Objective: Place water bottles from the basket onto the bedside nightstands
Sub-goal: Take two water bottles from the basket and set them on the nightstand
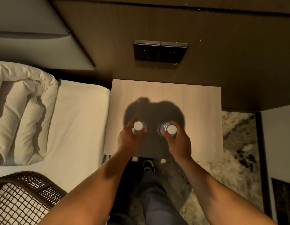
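No text, label, brand or number can be read on anything in view.

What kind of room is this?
Probably a hotel bedroom. A bed with white sheets and a folded duvet sits beside a wooden nightstand, under dark wall sockets.

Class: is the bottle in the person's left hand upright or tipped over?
Upright: the left bottle shows its white cap facing the camera, held by the left hand over the nightstand.

Dark wood wall panel [108,38], twin sockets [160,51], white bed [79,127], patterned carpet [238,143].
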